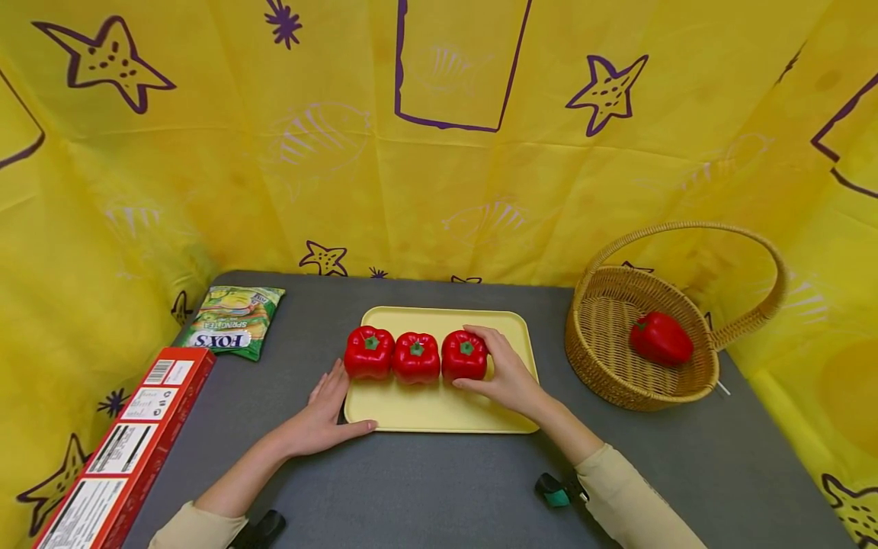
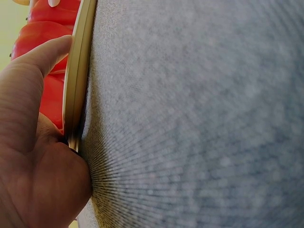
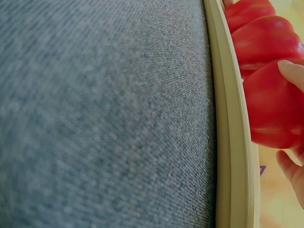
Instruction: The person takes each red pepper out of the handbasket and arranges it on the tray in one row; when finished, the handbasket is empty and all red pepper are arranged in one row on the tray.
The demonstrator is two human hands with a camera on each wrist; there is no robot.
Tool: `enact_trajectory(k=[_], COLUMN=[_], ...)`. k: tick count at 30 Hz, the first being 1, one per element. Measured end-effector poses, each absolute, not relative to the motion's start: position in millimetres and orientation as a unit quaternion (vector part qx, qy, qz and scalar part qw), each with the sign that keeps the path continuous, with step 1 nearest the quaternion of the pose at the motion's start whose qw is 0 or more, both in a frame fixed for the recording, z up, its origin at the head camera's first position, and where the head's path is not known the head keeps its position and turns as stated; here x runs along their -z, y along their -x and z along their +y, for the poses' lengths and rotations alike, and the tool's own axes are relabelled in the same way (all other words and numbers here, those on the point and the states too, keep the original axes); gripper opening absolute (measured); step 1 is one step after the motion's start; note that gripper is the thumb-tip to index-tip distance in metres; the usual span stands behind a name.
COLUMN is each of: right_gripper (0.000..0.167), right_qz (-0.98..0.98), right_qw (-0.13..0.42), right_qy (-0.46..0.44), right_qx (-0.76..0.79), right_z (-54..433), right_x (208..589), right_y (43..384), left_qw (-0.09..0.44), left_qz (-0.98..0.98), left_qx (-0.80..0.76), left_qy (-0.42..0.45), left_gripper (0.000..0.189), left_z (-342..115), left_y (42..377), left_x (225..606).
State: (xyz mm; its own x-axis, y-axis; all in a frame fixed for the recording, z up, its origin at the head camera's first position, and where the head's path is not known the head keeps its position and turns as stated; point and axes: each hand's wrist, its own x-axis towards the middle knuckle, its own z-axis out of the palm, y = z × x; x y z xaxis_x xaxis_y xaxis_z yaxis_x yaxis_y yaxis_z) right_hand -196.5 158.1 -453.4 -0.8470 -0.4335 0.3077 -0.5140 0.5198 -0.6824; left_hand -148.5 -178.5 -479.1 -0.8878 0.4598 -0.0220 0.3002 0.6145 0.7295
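Three red bell peppers stand side by side in a row on a pale yellow tray (image 1: pixel 411 409): the left pepper (image 1: pixel 369 358), the middle pepper (image 1: pixel 415 364) and the right pepper (image 1: pixel 462 363). My right hand (image 1: pixel 509 380) holds the right pepper between thumb and fingers; the right wrist view shows the thumb (image 3: pixel 292 73) on its red side. At the tray's near left corner lies my left hand (image 1: pixel 318 421), fingers straight along the left edge. Its thumb (image 2: pixel 50 52) touches the near rim in the left wrist view.
On the right, a wicker basket (image 1: pixel 604 375) with a tall handle holds one more red bell pepper (image 1: pixel 661 338). A green candy bag (image 1: pixel 236 316) lies back left, and a long red box (image 1: pixel 130 442) is in front of it. Yellow cloth (image 1: pixel 439 198) hangs behind the grey table (image 1: pixel 425 488).
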Motion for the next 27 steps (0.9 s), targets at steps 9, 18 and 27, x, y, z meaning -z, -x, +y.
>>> enact_trajectory(k=[9,18,27], right_gripper=[0.090,0.085,0.084], right_qz=[-0.859,-0.853,-0.848], right_qw=[0.040,0.036,0.029], right_qy=[-0.272,-0.273,-0.274], right_qx=[-0.431,-0.443,-0.453], right_z=[163.9,166.4,166.2], right_x=[454.0,454.6,454.5], right_y=[195.1,194.8,194.8], left_qw=[0.104,0.103,0.099], left_qz=[0.891,0.892,0.893], left_qx=[-0.387,-0.386,-0.384], left_qy=[-0.212,-0.212,-0.213], left_gripper=[0.104,0.105,0.104], left_z=[-178.5,-178.8,-178.7], left_y=[148.0,149.0,148.9], left_x=[479.2,480.7,480.8])
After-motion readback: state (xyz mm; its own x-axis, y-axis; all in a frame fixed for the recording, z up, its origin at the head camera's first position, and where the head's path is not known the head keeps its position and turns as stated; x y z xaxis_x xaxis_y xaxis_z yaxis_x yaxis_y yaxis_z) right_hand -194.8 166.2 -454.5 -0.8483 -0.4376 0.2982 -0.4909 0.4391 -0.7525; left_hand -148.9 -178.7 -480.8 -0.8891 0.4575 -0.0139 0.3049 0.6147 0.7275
